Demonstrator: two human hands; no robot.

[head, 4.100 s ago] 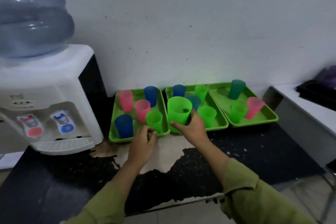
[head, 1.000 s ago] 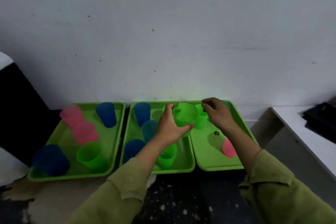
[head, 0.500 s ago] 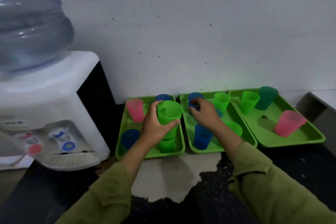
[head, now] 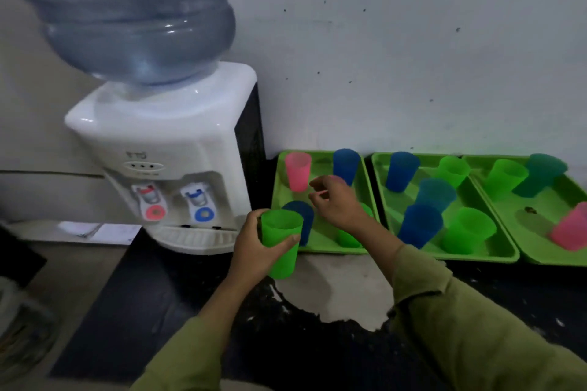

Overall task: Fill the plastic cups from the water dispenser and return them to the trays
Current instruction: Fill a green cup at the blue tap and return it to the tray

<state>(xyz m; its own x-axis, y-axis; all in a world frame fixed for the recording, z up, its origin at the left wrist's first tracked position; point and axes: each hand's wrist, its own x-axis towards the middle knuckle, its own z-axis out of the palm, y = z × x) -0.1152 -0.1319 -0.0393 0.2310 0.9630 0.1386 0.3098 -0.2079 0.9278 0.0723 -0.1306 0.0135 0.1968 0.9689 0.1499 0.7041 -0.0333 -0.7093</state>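
My left hand [head: 254,252] grips an upright green cup [head: 281,247] just in front of the left tray [head: 320,250], to the right of the white water dispenser [head: 158,143] and its drip tray [head: 197,236]. My right hand [head: 338,205] hovers over the left tray with its fingers apart at the rim of a mostly hidden pink cup [head: 333,179]. Another pink cup [head: 298,171], two blue cups [head: 346,165] and a green one stand in that tray. The middle tray [head: 444,255] and right tray [head: 552,260] hold several more cups.
The dispenser carries a big water bottle [head: 127,9], with a red tap [head: 149,200] and a blue tap [head: 200,203] above the drip tray. The trays stand against a white wall [head: 413,57] on a dark, worn counter [head: 333,295]. A lower surface lies at left.
My left hand has brought the green cup down and left, off the tray toward the dispenser. My right hand has moved from the middle tray to the pink cup in the left tray.
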